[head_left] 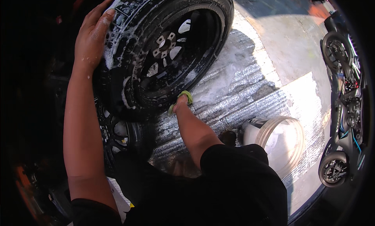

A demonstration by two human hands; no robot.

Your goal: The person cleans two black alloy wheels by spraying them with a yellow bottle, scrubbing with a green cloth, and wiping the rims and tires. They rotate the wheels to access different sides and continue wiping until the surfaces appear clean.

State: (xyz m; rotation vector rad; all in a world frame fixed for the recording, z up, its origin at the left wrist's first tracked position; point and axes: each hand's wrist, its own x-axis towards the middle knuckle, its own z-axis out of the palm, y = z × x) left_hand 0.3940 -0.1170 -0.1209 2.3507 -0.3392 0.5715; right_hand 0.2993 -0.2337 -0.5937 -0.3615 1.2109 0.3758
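A large black tire on a black spoked rim (164, 75) stands tilted in front of me, with white suds over its tread and sidewall. Against the soapy tread at the upper left lies my left hand (93, 36), fingers stretched out along the rubber and flecked with foam. My right hand (179, 104) is closed on a green cloth (186, 96) at the lower edge of the tire. Much of that hand's fingers is hidden by the cloth and the wrist.
Silver foil matting (242, 89), wet and foamy in places, covers the ground. A white bucket (285, 138) stands to my right. Another wheel (117, 128) sits beneath my left arm. A motorcycle (345, 104) is at the far right.
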